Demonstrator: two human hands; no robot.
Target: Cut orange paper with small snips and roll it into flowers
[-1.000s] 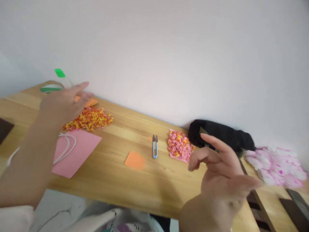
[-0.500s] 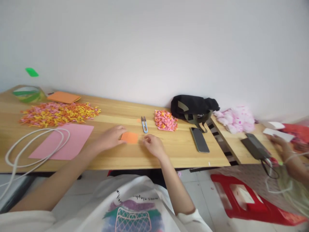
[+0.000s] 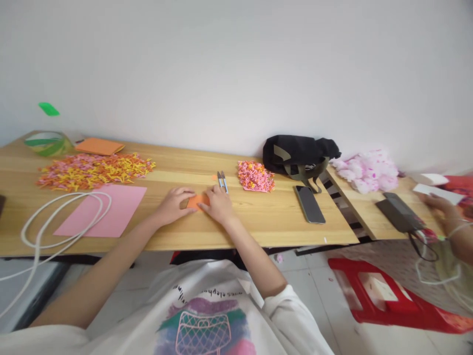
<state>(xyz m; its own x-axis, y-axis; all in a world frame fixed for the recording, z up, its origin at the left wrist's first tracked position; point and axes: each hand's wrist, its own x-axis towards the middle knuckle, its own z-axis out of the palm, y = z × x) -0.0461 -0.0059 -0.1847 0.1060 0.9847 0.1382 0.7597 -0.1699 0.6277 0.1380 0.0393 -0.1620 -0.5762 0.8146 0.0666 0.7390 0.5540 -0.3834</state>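
A small orange piece of paper (image 3: 193,201) lies on the wooden table between my hands. My left hand (image 3: 175,206) grips its left side, with fingers curved over the far edge and the thumb along the near edge. At the other end, my right hand (image 3: 218,201) has its thumb on the paper and its fingers bent over the right side, covering part of it. Thread snips (image 3: 222,181) with blue handles lie just beyond my right hand, their lower part hidden by it. A tiny orange scrap (image 3: 214,177) sits beside the blades.
To the left are a heap of small pink, orange and yellow pieces (image 3: 96,170), pink paper (image 3: 125,207), a white cable (image 3: 37,236) and folded orange paper (image 3: 99,146). Rightward lie a pink-orange pile (image 3: 255,176), a black bag (image 3: 295,155) and a phone (image 3: 309,204). Another person's hand (image 3: 439,202) holds white paper.
My right hand has moved left onto the orange paper, covering its right part and the snips' handles. My left hand now grips the paper's left side. The view has shifted slightly.
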